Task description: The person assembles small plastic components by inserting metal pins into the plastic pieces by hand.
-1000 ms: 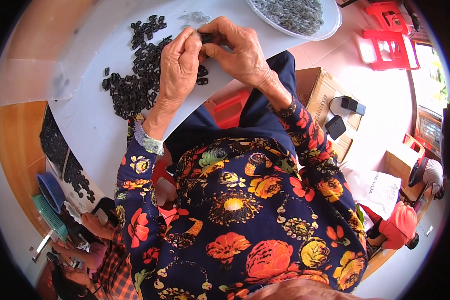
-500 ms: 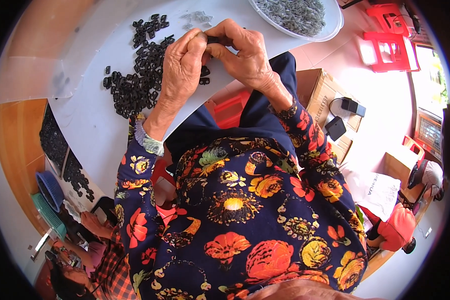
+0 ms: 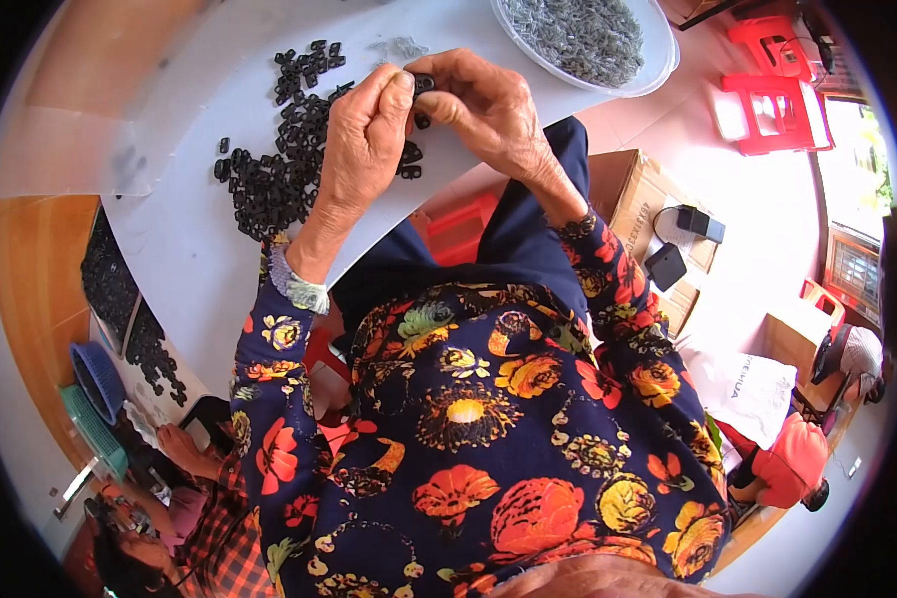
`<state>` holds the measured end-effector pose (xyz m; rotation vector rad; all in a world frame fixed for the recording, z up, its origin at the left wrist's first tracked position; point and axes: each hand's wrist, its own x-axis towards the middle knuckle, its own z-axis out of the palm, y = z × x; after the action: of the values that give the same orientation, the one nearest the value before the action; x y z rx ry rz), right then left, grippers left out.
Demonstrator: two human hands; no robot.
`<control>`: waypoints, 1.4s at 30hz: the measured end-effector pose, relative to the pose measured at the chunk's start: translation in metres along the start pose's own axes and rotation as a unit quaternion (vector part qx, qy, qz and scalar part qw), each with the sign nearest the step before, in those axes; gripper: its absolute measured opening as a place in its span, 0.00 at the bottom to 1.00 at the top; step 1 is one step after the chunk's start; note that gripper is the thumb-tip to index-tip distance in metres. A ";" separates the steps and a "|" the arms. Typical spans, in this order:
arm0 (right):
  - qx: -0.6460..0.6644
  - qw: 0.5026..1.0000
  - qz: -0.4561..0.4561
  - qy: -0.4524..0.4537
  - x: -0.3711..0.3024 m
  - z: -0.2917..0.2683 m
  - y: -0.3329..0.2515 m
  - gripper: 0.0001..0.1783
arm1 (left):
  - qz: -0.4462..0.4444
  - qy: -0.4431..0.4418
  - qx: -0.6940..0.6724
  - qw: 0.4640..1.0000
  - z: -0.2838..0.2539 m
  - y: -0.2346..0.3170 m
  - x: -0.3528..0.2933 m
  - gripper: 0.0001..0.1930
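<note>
Pale grey and bowed by the lens, the worktop (image 3: 184, 259) is partly covered by a loose heap of small black parts (image 3: 289, 149). Beyond the hands a scatter of clear bits (image 3: 399, 48) is seen, and to the right a white basin (image 3: 658, 74) is filled with grey, clear-looking pieces (image 3: 578, 38). One black piece (image 3: 424, 84) is held over the worktop, clamped between thumb and forefinger in the grip of the right hand (image 3: 493, 110). At the left hand (image 3: 364, 135) the grip is pressed together just beside that piece; whether anything is pinched there cannot be told.

With so small a thing held by the fingertips alone, a slip could easily be caused by uneven pressure from the two sides. Because the near edge is close, a dropped piece might be lost over it and hardly be noticed against the dark trousers (image 3: 399, 264). Stray black parts (image 3: 410, 159) by that edge could be knocked off by either wrist, and the heap might be dragged by the left cuff (image 3: 299, 284).
</note>
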<state>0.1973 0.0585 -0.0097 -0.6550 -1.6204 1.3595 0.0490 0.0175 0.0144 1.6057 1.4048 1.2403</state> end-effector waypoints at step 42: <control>-0.013 0.995 0.098 -0.011 -0.001 0.001 -0.006 0.12 | 0.054 -0.027 0.398 0.915 -0.187 -0.068 -0.010 0.08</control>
<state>0.1982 0.0554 -0.0045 -0.8361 -1.6265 1.4926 -0.1501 0.0019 0.0119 2.2428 1.9482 0.6754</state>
